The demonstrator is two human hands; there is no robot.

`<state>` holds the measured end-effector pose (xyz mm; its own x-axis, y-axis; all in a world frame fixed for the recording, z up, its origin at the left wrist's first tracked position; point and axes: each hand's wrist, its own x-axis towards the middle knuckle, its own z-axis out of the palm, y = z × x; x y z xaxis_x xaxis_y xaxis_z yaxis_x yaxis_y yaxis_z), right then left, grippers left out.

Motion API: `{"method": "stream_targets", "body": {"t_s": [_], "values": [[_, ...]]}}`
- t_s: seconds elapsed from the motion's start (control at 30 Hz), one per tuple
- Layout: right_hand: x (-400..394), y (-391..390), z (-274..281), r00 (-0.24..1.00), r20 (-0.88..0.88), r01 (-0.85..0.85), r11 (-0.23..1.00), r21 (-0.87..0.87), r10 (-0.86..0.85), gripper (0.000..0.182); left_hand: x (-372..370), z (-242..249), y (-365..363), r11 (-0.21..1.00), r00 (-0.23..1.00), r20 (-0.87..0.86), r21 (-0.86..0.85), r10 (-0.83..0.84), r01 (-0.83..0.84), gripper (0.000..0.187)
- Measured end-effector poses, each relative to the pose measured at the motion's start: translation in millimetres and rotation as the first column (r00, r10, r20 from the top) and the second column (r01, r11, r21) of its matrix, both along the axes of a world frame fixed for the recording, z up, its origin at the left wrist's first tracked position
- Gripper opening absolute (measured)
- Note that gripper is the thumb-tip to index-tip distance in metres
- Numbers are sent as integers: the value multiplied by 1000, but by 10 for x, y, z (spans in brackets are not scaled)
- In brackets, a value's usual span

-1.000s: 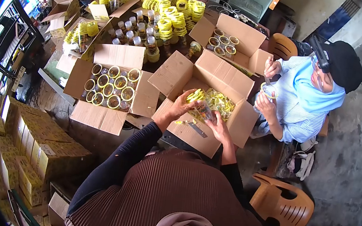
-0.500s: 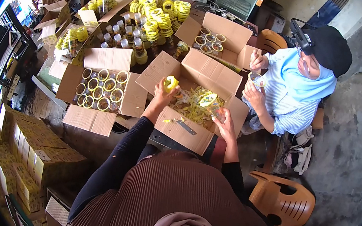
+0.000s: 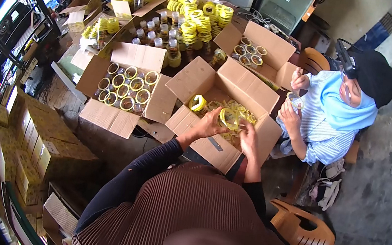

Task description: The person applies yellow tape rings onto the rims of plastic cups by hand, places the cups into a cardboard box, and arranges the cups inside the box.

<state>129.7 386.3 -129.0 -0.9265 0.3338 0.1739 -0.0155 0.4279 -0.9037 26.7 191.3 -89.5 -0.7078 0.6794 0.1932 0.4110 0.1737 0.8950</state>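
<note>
Over an open cardboard box (image 3: pixel 249 87), my left hand (image 3: pixel 209 124) has its fingers wrapped round the left side of a clear container with a yellow rim (image 3: pixel 229 119). My right hand (image 3: pixel 249 138) pinches at the right side of that container. Yellow strips (image 3: pixel 242 109) lie in the box beneath. A yellow ring-shaped piece (image 3: pixel 198 103) rests in the box's left part, behind my left hand.
To the left stands an open box (image 3: pixel 95 116) of yellow-rimmed jars. Capped containers (image 3: pixel 159 43) and stacked yellow rings (image 3: pixel 196 23) stand behind. A co-worker (image 3: pixel 345 101) sits at the right holding a cup (image 3: pixel 295 100). Another box (image 3: pixel 270 39) sits at the back.
My left hand has let go of the yellow ring-shaped piece, which now rests in the box, and has moved right onto the container. Both hands now meet at it. The view has shifted.
</note>
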Motion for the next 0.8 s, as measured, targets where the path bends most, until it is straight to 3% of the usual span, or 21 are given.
{"method": "stream_targets", "body": {"t_s": [0.07, 0.1, 0.17, 0.2, 0.27, 0.37, 0.47, 0.53, 0.6, 0.67, 0.73, 0.8], "values": [[14, -159, 599, 996, 29, 77, 996, 47, -79, 31, 79, -13, -63, 994, 977, -210, -103, 24, -47, 91], [-1, -226, 682, 995, -92, 33, 996, 83, -25, 26, 114, 3, -68, 994, 978, -208, -105, 21, -43, 91], [-21, -291, 750, 993, -79, -70, 971, 230, 91, 32, 174, 46, -43, 969, 967, -248, -248, -59, -4, 95], [-12, -341, 827, 990, -52, -109, 933, 343, 135, 34, 188, 53, -27, 969, 966, -248, -248, -72, 9, 95], [-57, -416, 854, 997, 65, -68, 912, 405, 46, 30, 200, 56, -7, 960, 979, -175, -275, -103, 52, 97], [-94, -351, 843, 991, -38, -95, 876, 474, 128, 20, 170, 61, 27, 955, 986, -107, -281, -128, 94, 94], [-99, -333, 903, 990, 4, -125, 847, 517, 144, 19, 112, 14, 45, 960, 987, -99, -262, -127, 97, 92], [-102, -296, 939, 986, 8, -145, 824, 548, 168, 16, 75, 56, 70, 924, 985, -51, -357, -163, 134, 92], [-119, -248, 903, 973, -30, -152, 730, 667, 230, 16, 57, -98, 97, 950, 978, -99, -273, -184, 151, 91], [-115, -187, 899, 973, 22, -182, 709, 681, 229, 17, 63, -102, 123, 963, 968, -110, -176, -226, 205, 67], [-124, -117, 858, 960, 0, -190, 647, 739, 281, 16, 125, 58, 127, 956, 969, -59, -183, -241, 227, 64], [-94, -93, 881, 953, 0, -217, 677, 703, 304, 16, 153, 73, 149, 962, 967, -16, -116, -252, 249, 60]]}}
